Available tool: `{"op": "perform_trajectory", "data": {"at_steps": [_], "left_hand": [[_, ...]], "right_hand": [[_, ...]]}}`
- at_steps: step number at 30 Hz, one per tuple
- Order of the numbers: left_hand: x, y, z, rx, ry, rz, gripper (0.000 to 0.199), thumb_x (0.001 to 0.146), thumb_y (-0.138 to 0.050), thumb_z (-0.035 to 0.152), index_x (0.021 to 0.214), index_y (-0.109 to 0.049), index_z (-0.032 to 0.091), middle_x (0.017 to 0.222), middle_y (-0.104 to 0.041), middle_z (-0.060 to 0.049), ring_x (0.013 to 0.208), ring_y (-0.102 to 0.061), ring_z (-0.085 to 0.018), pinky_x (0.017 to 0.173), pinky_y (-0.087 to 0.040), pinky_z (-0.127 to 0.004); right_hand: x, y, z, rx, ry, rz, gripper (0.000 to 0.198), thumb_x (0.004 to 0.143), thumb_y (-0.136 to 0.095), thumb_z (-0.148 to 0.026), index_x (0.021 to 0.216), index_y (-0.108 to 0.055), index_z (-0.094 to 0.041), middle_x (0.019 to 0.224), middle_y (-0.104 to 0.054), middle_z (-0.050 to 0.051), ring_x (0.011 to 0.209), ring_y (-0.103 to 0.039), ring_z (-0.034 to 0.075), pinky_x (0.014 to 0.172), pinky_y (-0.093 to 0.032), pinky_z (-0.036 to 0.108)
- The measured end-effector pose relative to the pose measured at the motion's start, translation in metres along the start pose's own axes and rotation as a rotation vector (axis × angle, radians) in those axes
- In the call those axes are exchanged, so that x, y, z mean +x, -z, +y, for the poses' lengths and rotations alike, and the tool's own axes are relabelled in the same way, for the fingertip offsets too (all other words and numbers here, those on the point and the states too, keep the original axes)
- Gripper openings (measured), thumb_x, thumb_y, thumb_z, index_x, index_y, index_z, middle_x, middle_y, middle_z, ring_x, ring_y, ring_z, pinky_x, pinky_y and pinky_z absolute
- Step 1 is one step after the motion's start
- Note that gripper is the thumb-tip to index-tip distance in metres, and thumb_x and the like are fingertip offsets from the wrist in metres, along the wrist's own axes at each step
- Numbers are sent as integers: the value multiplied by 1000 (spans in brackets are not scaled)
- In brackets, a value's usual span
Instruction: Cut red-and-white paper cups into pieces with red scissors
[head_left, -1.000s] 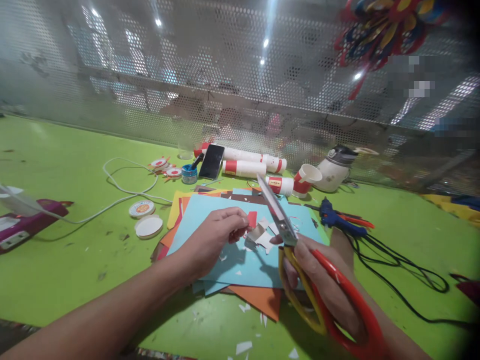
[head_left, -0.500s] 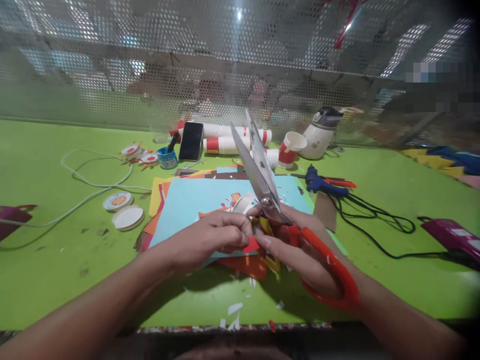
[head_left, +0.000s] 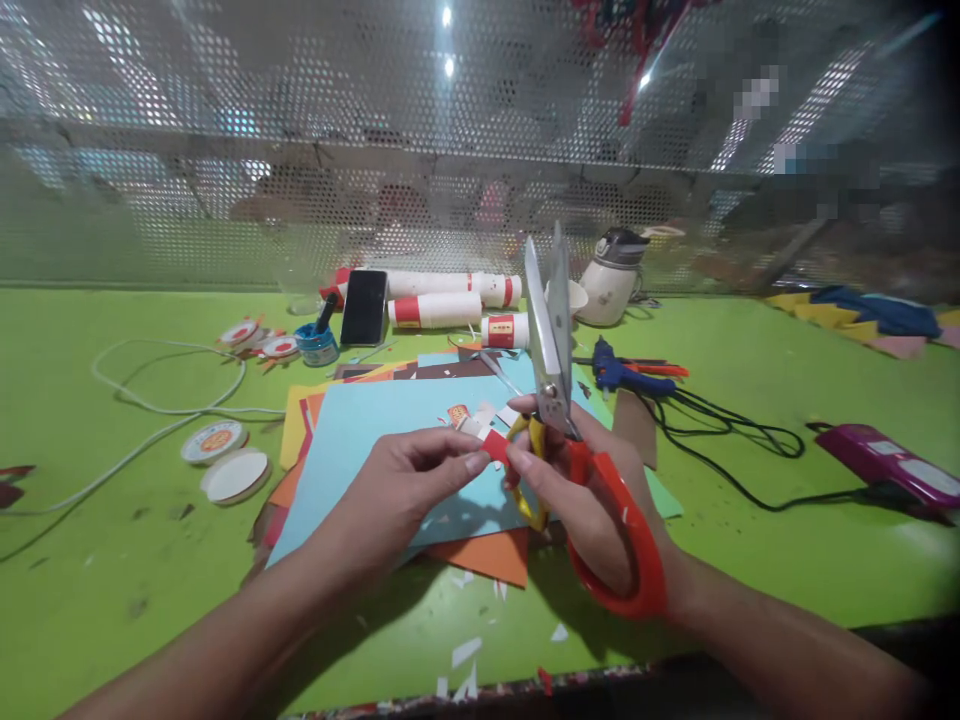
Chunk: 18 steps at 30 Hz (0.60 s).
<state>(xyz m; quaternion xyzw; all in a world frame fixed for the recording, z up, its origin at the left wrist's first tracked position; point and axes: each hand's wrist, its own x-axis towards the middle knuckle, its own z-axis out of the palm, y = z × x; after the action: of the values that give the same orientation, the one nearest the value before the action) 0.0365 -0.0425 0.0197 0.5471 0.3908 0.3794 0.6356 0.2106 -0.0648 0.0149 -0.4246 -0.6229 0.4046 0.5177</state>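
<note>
A small piece of red paper (head_left: 495, 446) is pinched between the thumb and forefinger of my left hand (head_left: 420, 475). The fingertips of my right hand (head_left: 574, 480) meet its other edge. Large red-handled scissors (head_left: 553, 385) hang on my right hand, its palm in the loop, blades upward and slightly apart. Beside those fingers is a curved yellow handle (head_left: 534, 505), partly covered. Below both hands lies light blue paper (head_left: 345, 440) on a stack of coloured sheets. White and printed paper cuttings (head_left: 459, 415) rest just beyond my fingertips.
Paper cups (head_left: 435, 310), a phone (head_left: 364, 308) and a blue paint jar (head_left: 316, 344) stand at the back. White discs (head_left: 236, 475) lie left, near a white cord. At right are a blue glue gun (head_left: 630, 372), its black cable and a purple device (head_left: 889, 462).
My left fingers have uncurled from a tight bunch into an extended pinch, showing more of the red paper. The scissors have turned more upright. The view has shifted a little.
</note>
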Motion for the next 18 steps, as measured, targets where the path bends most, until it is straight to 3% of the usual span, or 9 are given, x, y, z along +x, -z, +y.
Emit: {"op": "perform_trajectory", "data": {"at_steps": [9, 18], "left_hand": [[2, 0, -8, -84, 93, 54, 19, 76, -69, 36, 79, -68, 17, 70, -55, 2, 59, -32, -8, 56, -23, -23], [3, -1, -8, -171, 127, 119, 23, 73, -72, 37, 75, -63, 16, 66, -55, 3, 56, -34, -7, 54, -23, -22]], "right_hand": [[1, -1, -2, 0, -71, -32, 26, 86, -61, -21, 112, -56, -25, 78, -58, -3, 66, -58, 11, 59, -47, 23], [4, -4, -5, 37, -140, -64, 26, 86, -60, -28, 111, -55, -23, 74, -57, -3, 66, -59, 13, 61, -48, 26]]}}
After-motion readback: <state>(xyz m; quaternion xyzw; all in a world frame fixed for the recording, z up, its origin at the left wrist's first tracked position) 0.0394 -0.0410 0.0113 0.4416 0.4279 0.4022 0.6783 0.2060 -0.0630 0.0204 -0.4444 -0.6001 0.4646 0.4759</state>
